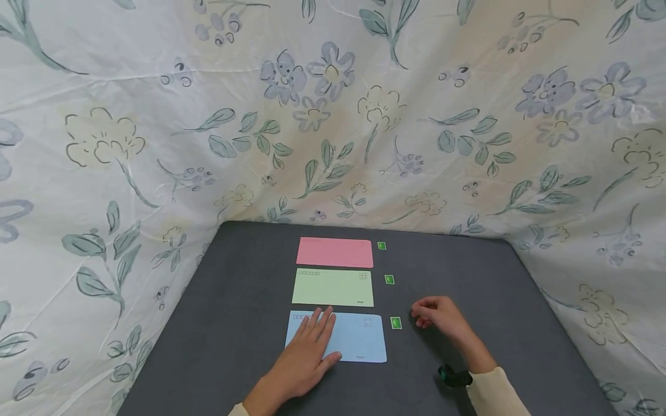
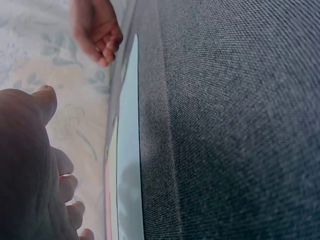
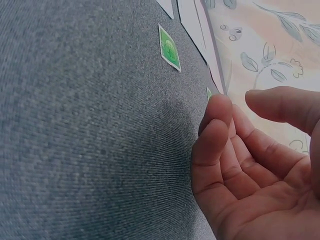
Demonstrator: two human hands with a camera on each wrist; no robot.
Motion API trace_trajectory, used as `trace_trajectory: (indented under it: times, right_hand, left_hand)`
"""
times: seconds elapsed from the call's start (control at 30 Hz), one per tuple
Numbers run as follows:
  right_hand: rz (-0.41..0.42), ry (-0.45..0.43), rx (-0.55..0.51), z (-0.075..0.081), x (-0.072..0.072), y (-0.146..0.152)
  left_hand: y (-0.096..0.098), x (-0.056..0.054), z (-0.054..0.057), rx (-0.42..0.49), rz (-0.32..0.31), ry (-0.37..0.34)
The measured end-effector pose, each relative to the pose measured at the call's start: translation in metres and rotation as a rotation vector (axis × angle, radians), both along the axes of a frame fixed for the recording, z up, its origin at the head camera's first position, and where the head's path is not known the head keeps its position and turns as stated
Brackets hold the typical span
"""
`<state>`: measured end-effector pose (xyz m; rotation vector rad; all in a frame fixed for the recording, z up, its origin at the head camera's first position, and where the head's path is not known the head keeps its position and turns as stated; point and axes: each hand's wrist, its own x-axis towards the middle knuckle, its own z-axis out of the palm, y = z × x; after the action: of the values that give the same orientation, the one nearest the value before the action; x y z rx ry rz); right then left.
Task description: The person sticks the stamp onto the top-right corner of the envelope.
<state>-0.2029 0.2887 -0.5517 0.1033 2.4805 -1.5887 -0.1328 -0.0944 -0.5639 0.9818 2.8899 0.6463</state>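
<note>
My left hand [image 1: 307, 357] is over the left part of a blue envelope [image 1: 359, 341], its fingers stretched out. In the left wrist view, a gap shows between that hand and the envelope [image 2: 129, 125], and a shadow falls on the paper. To the right, my right hand [image 1: 443, 316] hovers beside the nearest green stamp [image 1: 396, 323], fingers loosely curled. Nothing lies between thumb and fingers in the right wrist view, where the stamp [image 3: 169, 48] is flat on the cloth. The blue envelope has a printed stamp box at its upper right.
Behind the blue envelope lie a pale green envelope [image 1: 333, 288] and a pink envelope [image 1: 335, 252], in a column. Beside them are a middle stamp [image 1: 389, 279] and a far stamp [image 1: 382, 245]. A dark grey table [image 1: 244, 289] carries everything; floral fabric [image 1: 333, 144] hangs around it.
</note>
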Motion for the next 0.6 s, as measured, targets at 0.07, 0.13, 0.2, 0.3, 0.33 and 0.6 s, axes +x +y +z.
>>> trace_trajectory:
  times: [0.07,0.13,0.2,0.3,0.33,0.6]
  right_hand:
    - [-0.002,-0.001,0.000,-0.0003,-0.0002,-0.0005]
    - [-0.002,0.000,0.001,-0.0007,-0.0002,-0.0011]
    - [-0.002,0.001,0.001,-0.0003,0.0000,-0.0017]
    - [-0.001,-0.002,0.001,0.0010,0.0008,-0.0032]
    - [-0.001,-0.003,0.002,0.0015,0.0009,-0.0037]
    - [-0.009,-0.003,-0.002,0.0010,-0.0004,-0.0065]
  left_hand:
    - [0.0004,0.0004,-0.0001,-0.005,-0.004,-0.001]
    - [0.0011,0.0012,-0.0007,-0.013,-0.010,-0.004]
    - [0.0018,0.0023,-0.0011,-0.017,-0.016,-0.007]
    - [0.0021,0.0038,-0.0010,-0.020,-0.022,-0.016]
    - [0.0021,0.0042,-0.0005,-0.018,-0.024,-0.020]
    - [0.0019,0.0077,0.0003,-0.043,-0.043,-0.004]
